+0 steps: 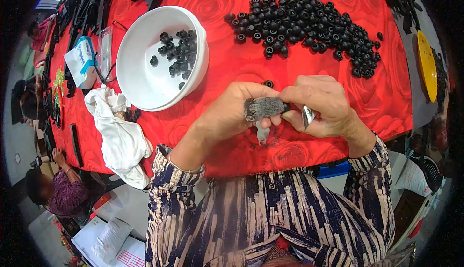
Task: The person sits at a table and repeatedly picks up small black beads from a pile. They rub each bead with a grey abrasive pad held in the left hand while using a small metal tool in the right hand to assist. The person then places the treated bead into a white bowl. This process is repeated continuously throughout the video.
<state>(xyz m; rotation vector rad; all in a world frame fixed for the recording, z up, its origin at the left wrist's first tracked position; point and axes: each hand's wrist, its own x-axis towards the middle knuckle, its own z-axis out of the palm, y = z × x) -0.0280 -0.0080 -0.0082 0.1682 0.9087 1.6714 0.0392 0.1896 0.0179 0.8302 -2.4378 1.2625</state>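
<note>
L hand (225, 106), R of white round plastic bowl (137, 68), pinches small black plastic part (286, 107) away from bowl; R hand (321, 103) adj., gripping silvery metal blade (308, 116); axis unclear.

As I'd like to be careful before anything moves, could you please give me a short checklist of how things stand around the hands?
1. Silver metal tool held in the right hand: ok.
2. Grey knitted cover in place at the left hand's fingers: ok.
3. Firm hold on the small dark piece between the hands: cannot tell, fingers mostly hide it.
4. White bowl upright, with black pieces inside: ok.
5. Red cloth below the hands free of debris: not ok, dark crumbs lie there.
</note>
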